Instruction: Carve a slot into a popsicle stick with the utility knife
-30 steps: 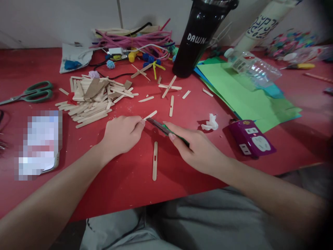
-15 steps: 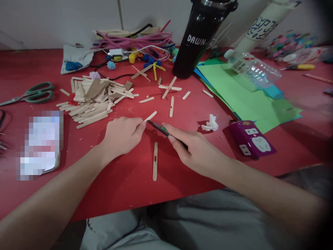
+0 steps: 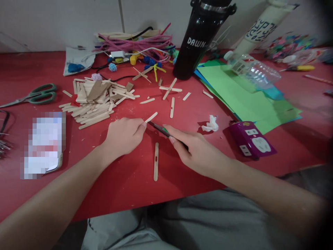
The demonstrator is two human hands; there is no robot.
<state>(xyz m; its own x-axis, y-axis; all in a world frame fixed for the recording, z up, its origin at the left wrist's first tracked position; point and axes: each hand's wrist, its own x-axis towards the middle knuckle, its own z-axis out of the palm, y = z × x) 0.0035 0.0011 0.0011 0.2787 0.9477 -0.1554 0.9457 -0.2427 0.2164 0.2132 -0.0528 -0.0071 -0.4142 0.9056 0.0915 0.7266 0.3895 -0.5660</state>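
Note:
Between its thumb and fingers my left hand pinches a wooden craft stick, whose far end sticks out past the fingertips. My right hand grips a dark utility knife, its tip at the stick close to my left thumb. Just below the hands lies another craft stick with a small slot cut in its middle. Beyond them is a notched stick piece, and two sticks crossed in an X. The lower end of the held stick is hidden by my left hand.
A pile of craft sticks, green-handled scissors and a phone lie left. A black bottle stands at the back. Green paper, crumpled tissue and a purple box are right, on the red table.
Both hands hold nearly the same pose, the knife still against the stick. The whole view has shifted very slightly; nothing was let go or taken up.

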